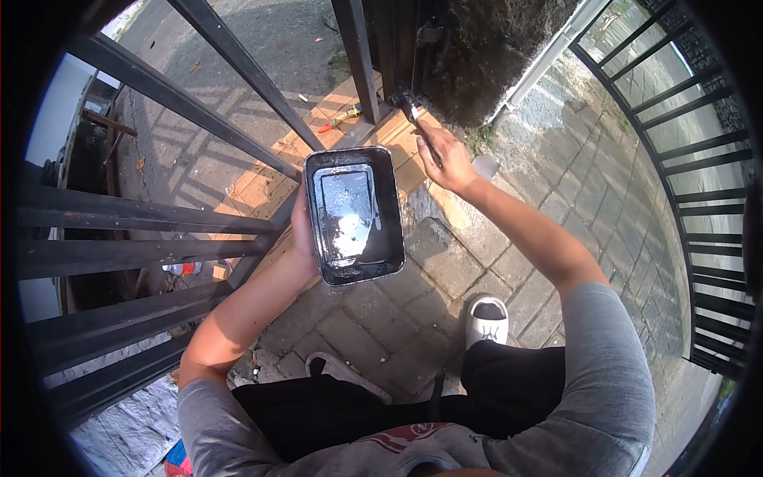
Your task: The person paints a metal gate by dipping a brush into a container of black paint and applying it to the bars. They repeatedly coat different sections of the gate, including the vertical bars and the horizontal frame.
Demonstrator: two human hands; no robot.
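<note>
My left hand [300, 226] is wrapped round the side of a black rectangular paint container [391, 215], its fingers mostly hidden behind it. Glossy black paint [346, 211] covers the container's bottom and reflects the light. With my right hand [450, 161] I grip a paintbrush [414, 113] by its handle. Its dark bristles are at the foot of the black metal gate [367, 56], close to the gatepost and the rough dark wall [485, 56].
Flattened cardboard [334, 103] lies under the gate, with a red-and-yellow tool [340, 119] on it. A red-and-white can [181, 269] stands beyond the bars at left. Paving bricks [548, 215] extend right toward another barred gate [699, 211]. A white pipe [548, 56] runs along the wall.
</note>
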